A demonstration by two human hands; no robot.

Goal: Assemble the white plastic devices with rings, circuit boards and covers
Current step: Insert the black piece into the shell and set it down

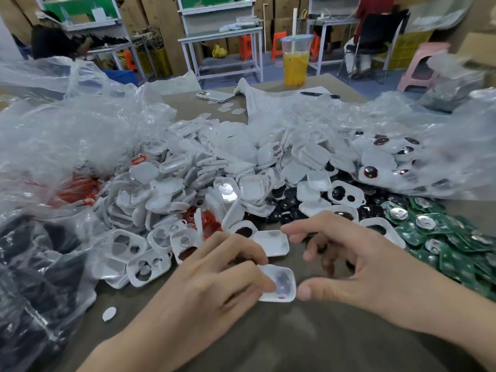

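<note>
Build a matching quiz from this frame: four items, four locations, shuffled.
Items:
1. green circuit boards
2. main bunch of red rings
3. drink cup
4. white housing

Places:
A. far end of the table
B. gripped in the left hand
C. right side of the table
D. left side, partly under the clear plastic bag

Pairs: 1-C, 2-D, 3-A, 4-B
</note>
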